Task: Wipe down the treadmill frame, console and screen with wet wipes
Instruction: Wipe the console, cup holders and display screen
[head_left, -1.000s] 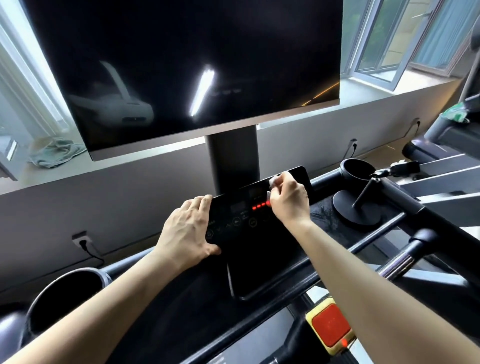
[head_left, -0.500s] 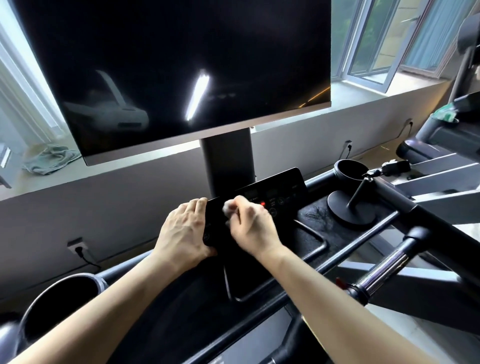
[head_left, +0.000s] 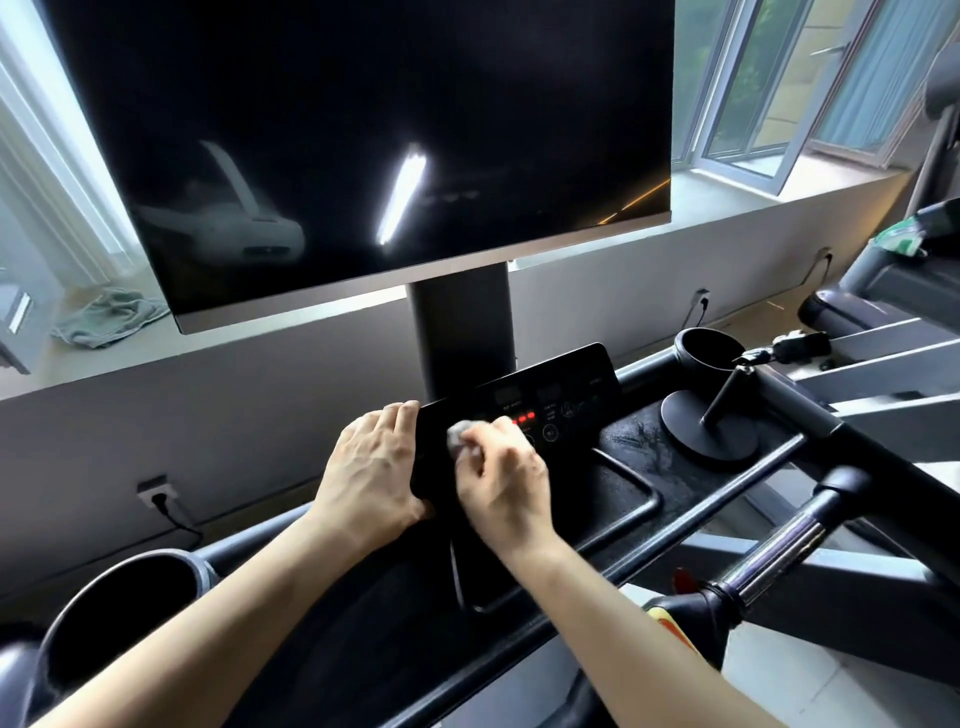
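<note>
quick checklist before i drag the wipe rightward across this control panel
1. Wipe pinched in right hand: ok.
2. Wipe against the control panel: ok.
3. Left hand grips the panel's left edge to steady it: ok.
4. Panel face to the right bare of objects: ok.
5. Panel powered off: not ok, red lights are lit, so touch keys may react.
6. Wipe damp enough: cannot tell.

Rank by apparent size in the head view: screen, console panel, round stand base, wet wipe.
1. screen
2. console panel, partly covered
3. round stand base
4. wet wipe, mostly hidden in the right hand
</note>
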